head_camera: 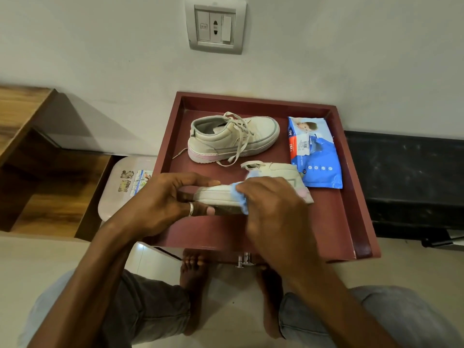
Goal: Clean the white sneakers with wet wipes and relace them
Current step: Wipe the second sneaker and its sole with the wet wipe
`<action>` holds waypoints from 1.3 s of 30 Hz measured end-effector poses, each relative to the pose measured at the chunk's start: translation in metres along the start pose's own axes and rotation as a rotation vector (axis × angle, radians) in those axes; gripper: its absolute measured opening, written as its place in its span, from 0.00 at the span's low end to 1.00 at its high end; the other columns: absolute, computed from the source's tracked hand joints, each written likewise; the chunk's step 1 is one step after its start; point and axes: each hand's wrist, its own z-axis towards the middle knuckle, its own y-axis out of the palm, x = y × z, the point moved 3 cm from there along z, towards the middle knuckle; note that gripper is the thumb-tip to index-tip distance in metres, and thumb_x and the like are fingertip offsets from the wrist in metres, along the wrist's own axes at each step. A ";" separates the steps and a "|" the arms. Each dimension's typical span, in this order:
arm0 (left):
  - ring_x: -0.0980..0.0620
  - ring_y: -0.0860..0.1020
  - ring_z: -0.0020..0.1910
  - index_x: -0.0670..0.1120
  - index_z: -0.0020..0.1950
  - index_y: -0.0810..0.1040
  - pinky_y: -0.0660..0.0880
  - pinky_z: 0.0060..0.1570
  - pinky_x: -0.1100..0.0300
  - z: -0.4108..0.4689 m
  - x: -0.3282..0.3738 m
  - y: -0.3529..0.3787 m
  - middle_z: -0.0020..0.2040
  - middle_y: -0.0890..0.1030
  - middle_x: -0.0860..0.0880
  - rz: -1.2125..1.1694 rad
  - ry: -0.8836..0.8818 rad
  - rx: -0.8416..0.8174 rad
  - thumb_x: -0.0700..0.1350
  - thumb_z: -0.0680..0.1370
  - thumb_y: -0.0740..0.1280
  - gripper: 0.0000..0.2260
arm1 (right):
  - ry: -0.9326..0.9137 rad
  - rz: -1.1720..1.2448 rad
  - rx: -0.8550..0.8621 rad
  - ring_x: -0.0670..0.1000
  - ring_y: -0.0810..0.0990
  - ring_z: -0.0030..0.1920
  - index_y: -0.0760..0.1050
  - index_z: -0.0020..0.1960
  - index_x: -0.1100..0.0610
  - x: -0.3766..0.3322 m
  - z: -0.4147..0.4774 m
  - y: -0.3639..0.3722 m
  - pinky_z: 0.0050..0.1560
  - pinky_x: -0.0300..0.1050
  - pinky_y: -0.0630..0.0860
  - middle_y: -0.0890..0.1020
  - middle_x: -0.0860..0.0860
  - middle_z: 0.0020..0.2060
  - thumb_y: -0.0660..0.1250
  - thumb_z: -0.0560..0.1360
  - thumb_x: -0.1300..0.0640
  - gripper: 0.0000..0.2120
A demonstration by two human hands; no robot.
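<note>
Against a pale wall point(125, 59), on a maroon raised-rim wooden tabletop point(326, 222): white sneaker point(216, 194) tipped on its side near the front edge, sole wall turned up for wiping. Steadied at the toe end by left hand point(165, 199), fingers curled round it. Rubbed by right hand point(273, 209), clutching crumpled blue wet wipe point(242, 208). Behind, apart: second white laced sneaker point(233, 136). Blue wipes pack point(316, 156) just right. Bare room front right, rim-bounded.

Maroon rimmed tabletop point(334, 217): laced white sneaker point(226, 140) upright at back, blue wipes pack point(317, 156) just right of it.
</note>
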 end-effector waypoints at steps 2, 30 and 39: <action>0.59 0.84 0.54 0.56 0.61 0.81 0.80 0.56 0.62 0.000 -0.002 0.002 0.57 0.84 0.61 0.003 0.001 -0.007 0.45 0.70 0.76 0.20 | -0.130 0.035 -0.061 0.55 0.79 0.47 0.83 0.51 0.61 -0.024 -0.005 0.012 0.52 0.49 0.77 0.84 0.55 0.47 0.64 0.76 0.65 0.10; 0.57 0.85 0.52 0.50 0.59 0.82 0.80 0.52 0.65 -0.001 -0.001 0.002 0.53 0.86 0.58 -0.053 -0.017 -0.059 0.38 0.71 0.76 0.18 | -0.080 0.098 -0.050 0.54 0.80 0.50 0.83 0.49 0.61 -0.011 -0.004 0.016 0.55 0.48 0.77 0.84 0.55 0.47 0.65 0.75 0.65 0.08; 0.59 0.84 0.55 0.51 0.60 0.82 0.80 0.55 0.64 -0.002 -0.003 -0.002 0.56 0.85 0.58 -0.014 -0.038 -0.079 0.44 0.70 0.76 0.19 | -0.062 0.099 -0.052 0.54 0.81 0.44 0.83 0.42 0.61 0.019 -0.004 0.000 0.47 0.52 0.78 0.84 0.53 0.42 0.63 0.72 0.67 0.10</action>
